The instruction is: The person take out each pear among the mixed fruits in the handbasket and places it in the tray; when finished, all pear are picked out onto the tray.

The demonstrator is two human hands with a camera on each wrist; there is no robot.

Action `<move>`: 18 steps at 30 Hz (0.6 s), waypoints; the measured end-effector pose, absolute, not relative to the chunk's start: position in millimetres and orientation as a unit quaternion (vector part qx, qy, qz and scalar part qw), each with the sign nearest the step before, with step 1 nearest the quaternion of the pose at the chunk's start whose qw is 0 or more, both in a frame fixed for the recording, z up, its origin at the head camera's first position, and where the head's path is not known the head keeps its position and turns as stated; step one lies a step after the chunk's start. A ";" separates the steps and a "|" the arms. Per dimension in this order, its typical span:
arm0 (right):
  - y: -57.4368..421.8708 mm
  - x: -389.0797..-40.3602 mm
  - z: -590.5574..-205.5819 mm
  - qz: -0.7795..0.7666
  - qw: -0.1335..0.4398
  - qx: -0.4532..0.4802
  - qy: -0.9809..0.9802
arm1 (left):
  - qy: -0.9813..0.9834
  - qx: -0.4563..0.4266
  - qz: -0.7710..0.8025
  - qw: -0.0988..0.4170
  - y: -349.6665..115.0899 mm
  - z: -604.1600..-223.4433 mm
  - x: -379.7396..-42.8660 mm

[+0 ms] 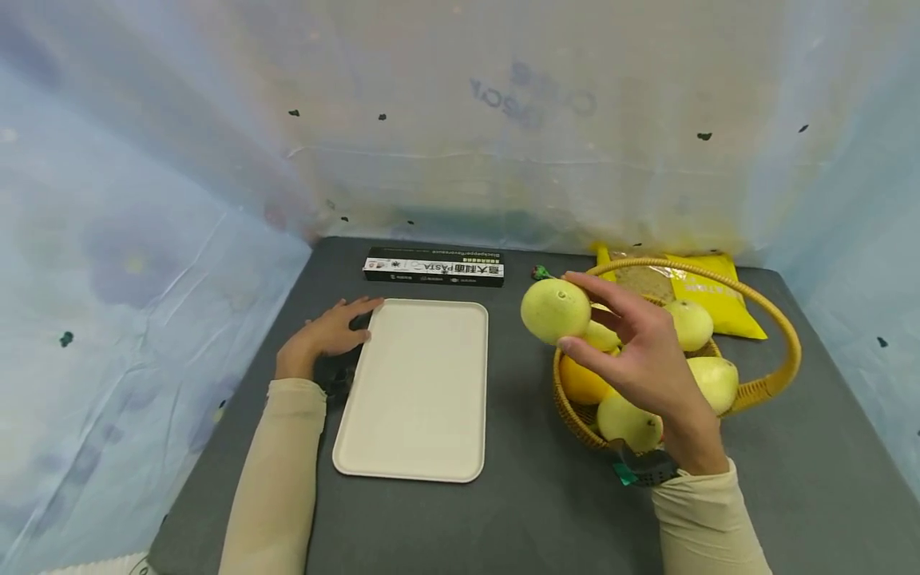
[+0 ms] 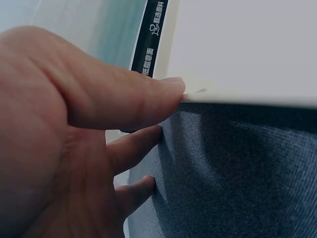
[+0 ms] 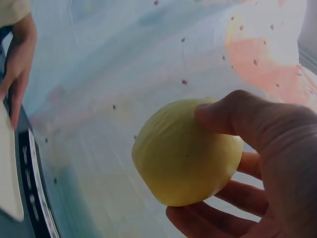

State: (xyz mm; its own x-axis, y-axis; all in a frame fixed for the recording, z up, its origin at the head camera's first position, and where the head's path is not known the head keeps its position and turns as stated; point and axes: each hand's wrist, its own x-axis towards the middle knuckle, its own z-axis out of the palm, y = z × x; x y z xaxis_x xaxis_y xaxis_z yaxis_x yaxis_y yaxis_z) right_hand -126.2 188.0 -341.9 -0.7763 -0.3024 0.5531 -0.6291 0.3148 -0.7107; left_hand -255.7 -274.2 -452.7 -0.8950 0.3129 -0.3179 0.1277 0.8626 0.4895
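Observation:
My right hand pinches a pale yellow-green pear between thumb and fingers, above the left side of a wicker basket. In the right wrist view, the thumb lies on one side of the pear and the fingers curl under the other. Several more pears and an orange fruit sit in the basket, partly hidden by the hand. A white rectangular tray lies left of it. At the tray's far left corner rests my left hand, fingers spread, thumb against the rim.
Behind the tray lies a black pasta box. A yellow packet is behind the basket, whose tall handle arches out to the right. Plastic sheeting walls in the dark grey table.

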 end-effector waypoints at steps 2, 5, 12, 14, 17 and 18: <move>176.3 -132.1 -341.8 0.508 0.163 0.303 -0.790 | 0.944 0.117 0.237 0.197 -273.9 -454.1 -255.9; 157.8 -141.3 -342.8 0.515 0.160 0.312 -0.782 | 0.944 0.120 0.235 0.196 -273.7 -456.9 -256.3; 117.2 -166.7 -350.7 0.533 0.137 0.323 -0.770 | 0.944 0.116 0.239 0.195 -272.1 -459.9 -257.3; 107.3 -174.7 -354.9 0.538 0.130 0.324 -0.767 | 0.945 0.114 0.238 0.195 -271.8 -459.8 -257.6; 93.1 -186.0 -361.5 0.543 0.118 0.325 -0.765 | 0.946 0.108 0.235 0.196 -271.3 -459.1 -257.4; 88.6 -189.6 -363.7 0.546 0.113 0.326 -0.764 | 0.946 0.106 0.235 0.197 -271.1 -458.9 -257.3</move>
State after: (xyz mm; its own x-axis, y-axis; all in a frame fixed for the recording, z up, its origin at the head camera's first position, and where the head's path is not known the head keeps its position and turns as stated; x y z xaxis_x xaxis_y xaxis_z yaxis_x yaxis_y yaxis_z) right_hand -189.6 88.6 -363.7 -0.7622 -0.3747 0.5279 -0.6207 0.1914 -0.7603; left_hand -257.3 -271.1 -458.9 -0.9004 0.2926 -0.3221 0.1078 0.8670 0.4865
